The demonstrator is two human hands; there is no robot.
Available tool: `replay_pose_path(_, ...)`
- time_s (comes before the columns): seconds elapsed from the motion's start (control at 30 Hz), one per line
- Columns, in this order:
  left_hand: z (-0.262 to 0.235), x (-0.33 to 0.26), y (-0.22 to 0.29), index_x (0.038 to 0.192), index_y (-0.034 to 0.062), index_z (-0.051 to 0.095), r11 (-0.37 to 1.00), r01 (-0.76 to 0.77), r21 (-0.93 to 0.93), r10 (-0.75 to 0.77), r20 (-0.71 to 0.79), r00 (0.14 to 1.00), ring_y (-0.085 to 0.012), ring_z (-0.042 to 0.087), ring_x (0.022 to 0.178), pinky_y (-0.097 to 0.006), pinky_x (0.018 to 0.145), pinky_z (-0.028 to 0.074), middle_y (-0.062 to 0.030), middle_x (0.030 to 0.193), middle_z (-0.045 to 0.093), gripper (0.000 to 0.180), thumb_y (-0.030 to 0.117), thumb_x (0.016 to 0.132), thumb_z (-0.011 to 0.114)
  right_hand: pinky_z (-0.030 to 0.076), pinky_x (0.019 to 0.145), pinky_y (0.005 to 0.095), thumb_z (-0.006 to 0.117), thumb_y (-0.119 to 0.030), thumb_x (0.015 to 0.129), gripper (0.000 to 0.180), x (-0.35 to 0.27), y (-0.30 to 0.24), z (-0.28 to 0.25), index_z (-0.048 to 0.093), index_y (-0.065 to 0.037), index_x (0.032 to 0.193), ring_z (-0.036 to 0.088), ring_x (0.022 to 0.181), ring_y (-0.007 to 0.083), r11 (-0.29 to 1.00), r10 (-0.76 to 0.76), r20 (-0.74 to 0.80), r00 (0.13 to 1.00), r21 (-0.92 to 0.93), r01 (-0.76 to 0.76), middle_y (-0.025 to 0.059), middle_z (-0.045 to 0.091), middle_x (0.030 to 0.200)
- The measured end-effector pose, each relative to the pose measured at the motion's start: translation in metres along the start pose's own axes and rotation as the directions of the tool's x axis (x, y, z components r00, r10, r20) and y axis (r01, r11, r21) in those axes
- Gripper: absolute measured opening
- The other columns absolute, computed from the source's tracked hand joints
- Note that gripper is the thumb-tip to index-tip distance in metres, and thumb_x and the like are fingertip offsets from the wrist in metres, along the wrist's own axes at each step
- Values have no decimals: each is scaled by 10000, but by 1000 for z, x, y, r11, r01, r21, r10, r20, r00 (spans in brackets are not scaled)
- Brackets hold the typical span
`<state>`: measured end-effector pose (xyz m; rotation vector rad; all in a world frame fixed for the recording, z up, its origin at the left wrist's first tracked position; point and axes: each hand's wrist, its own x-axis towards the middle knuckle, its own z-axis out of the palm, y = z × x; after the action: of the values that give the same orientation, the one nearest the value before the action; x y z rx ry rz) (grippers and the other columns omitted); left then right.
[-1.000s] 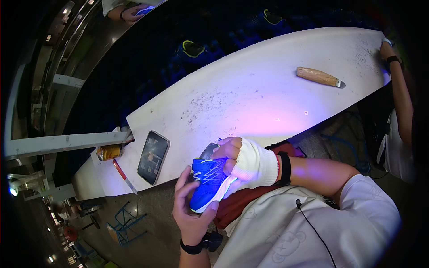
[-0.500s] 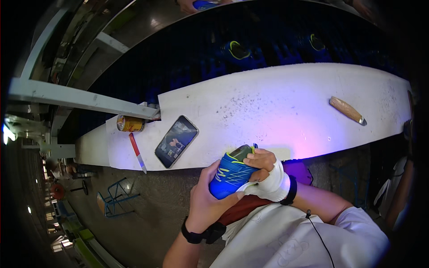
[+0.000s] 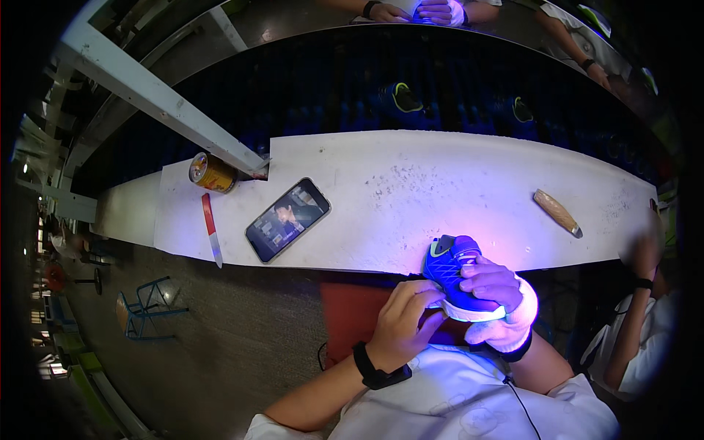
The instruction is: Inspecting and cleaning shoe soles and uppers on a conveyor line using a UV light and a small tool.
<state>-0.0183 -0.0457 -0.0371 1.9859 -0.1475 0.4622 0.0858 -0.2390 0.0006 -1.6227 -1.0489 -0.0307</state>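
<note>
A small blue shoe (image 3: 447,276) with a white sole (image 3: 469,314) is at the near edge of the bench, lit by violet light. My right hand (image 3: 502,297), partly covered by a white glove with bare fingers, wraps round the upper and holds it with the sole toward me. Against the sole's left edge, my left hand (image 3: 407,323) has its bare fingers curled in. Whether they pinch anything there is hidden.
On the white bench (image 3: 367,235) lie a phone (image 3: 288,220), a red-handled knife (image 3: 211,229) and a wooden-handled tool (image 3: 557,213). A yellow can (image 3: 212,173) stands by a metal post (image 3: 161,103). Beyond is a dark conveyor with shoes (image 3: 405,97). Co-workers' hands (image 3: 440,11) show across and at right.
The shoe has turned from upright between both hands to sole toward me, and moved right. My left hand has let go of the toe and curled its fingers at the sole's edge.
</note>
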Motion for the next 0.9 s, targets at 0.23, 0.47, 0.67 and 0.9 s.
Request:
replay_pose_path(0.23, 14, 18, 16, 1002, 41, 609, 984, -86, -159, 61, -152, 986, -356, 625, 856, -447, 725, 532, -145, 977, 612, 402, -9, 689, 857, 513, 1102, 522, 976, -366, 707, 626, 10, -8, 2, 670, -53, 1155, 730, 1160, 348, 996, 35, 30, 999, -84, -32, 138, 767, 1147)
replay_pose_path(0.47, 15, 16, 5, 969, 76, 589, 979, -145, -140, 118, -184, 976, -294, 600, 825, -411, 758, 499, -108, 921, 605, 356, 73, 780, 891, 493, 1115, 538, 960, -401, 731, 631, 11, 6, 3, 702, -33, 1176, 724, 1162, 394, 979, -14, 48, 999, 205, 3, 156, 761, 1149)
replay_pose_path(0.67, 20, 21, -2, 959, 105, 605, 963, -98, -249, 70, -120, 990, -276, 637, 855, -574, 1075, 497, -73, 916, 642, 371, 68, 746, 906, 499, 1109, 519, 967, -331, 743, 576, -2, 2, 1, 703, -52, 1172, 693, 1232, 370, 982, 39, 16, 999, 185, -41, 144, 753, 1212)
replay_pose_path(0.9, 20, 34, 4, 935, 104, 598, 983, 22, -181, -32, -51, 998, -290, 637, 841, -580, 1047, 523, -68, 889, 626, 447, 154, 678, 961, 479, 1124, 529, 926, -155, 802, 431, -9, 6, -8, 702, -47, 1154, 695, 1233, 365, 968, 65, -56, 996, 247, -49, 137, 756, 1215)
